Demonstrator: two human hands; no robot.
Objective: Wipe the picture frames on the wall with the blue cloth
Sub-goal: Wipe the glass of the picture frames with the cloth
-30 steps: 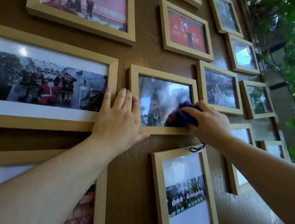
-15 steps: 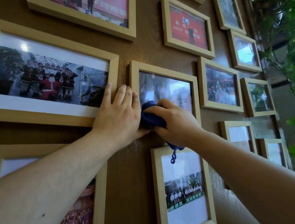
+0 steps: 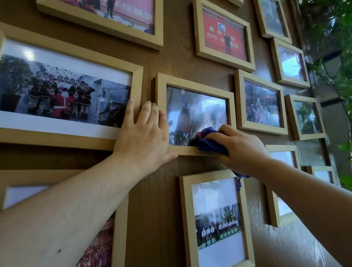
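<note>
On wall [image 3: 181, 58], two hands [image 3: 143, 140], one blue cloth [image 3: 211, 144]

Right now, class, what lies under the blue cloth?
The blue cloth covers the middle frame's lower right corner, pressed there by the right hand. That corner and the glass beneath are hidden.

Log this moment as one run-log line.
step: wiping | right hand: blue cloth on lower edge of centre frame | left hand: flat, bracing frame's left side | glass: streaky
</note>
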